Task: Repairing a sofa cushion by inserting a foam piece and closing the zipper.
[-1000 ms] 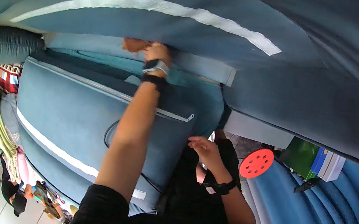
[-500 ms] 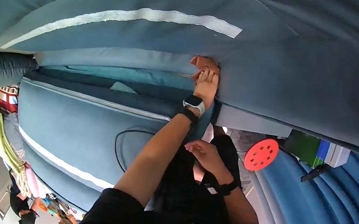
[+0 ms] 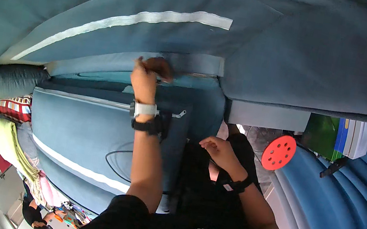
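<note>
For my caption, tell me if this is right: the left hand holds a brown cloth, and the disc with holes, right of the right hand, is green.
Wrong colour: in the head view the disc is red. It does sit right of the right hand, and the left hand holds a brown cloth.

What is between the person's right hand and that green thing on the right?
In the head view, black fabric, a grey patch, then the red disc with holes lie between the right hand and the green thing.

Brown cloth (image 3: 160, 66) at upper centre looks matt; the cushion (image 3: 80, 121) at left, smooth fabric; the red disc (image 3: 279, 153) at right, plastic.
</note>
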`<state>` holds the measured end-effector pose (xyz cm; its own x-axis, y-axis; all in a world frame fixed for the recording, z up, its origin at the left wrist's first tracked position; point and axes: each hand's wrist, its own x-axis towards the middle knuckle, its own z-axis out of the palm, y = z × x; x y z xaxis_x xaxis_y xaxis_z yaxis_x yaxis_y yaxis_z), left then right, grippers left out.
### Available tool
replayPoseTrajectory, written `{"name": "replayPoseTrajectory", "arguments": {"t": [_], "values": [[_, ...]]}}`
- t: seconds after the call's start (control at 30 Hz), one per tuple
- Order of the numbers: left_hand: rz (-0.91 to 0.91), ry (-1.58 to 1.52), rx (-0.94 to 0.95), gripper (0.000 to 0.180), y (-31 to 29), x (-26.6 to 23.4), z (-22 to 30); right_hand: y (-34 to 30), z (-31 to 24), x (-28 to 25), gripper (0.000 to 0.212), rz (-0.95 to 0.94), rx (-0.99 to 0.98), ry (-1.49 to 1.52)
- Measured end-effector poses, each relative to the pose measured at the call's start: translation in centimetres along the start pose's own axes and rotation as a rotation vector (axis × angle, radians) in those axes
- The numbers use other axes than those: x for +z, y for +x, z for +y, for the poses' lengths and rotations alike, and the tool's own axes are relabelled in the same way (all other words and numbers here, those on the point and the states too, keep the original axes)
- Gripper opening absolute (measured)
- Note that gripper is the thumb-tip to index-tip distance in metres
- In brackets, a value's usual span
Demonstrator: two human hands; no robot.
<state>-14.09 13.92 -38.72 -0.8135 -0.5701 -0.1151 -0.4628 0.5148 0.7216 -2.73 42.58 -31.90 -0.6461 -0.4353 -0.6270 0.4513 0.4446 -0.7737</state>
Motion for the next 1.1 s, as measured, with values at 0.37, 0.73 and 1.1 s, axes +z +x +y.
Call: {"name": "replayPoseTrajectory", "arguments": {"t": [0.37, 0.73, 1.1], "values": [[-0.338, 0.393, 0.014, 0.057, -5.6, 18.1, 5.7, -0.6, -0.4, 2.5, 0.015, -0.137, 0.131, -0.075], [-0.489, 0.487, 0.605, 0.055, -6.4, 16.1, -0.3, -1.0, 0.5, 2.1, 0.018, -0.141, 0.114, -0.099], [-0.682, 0.091, 0.290, 0.042, -9.7, 5.7, 2.2, -0.6, 1.7, 1.2, 0.016, -0.052, -0.013, -0.079]]}}
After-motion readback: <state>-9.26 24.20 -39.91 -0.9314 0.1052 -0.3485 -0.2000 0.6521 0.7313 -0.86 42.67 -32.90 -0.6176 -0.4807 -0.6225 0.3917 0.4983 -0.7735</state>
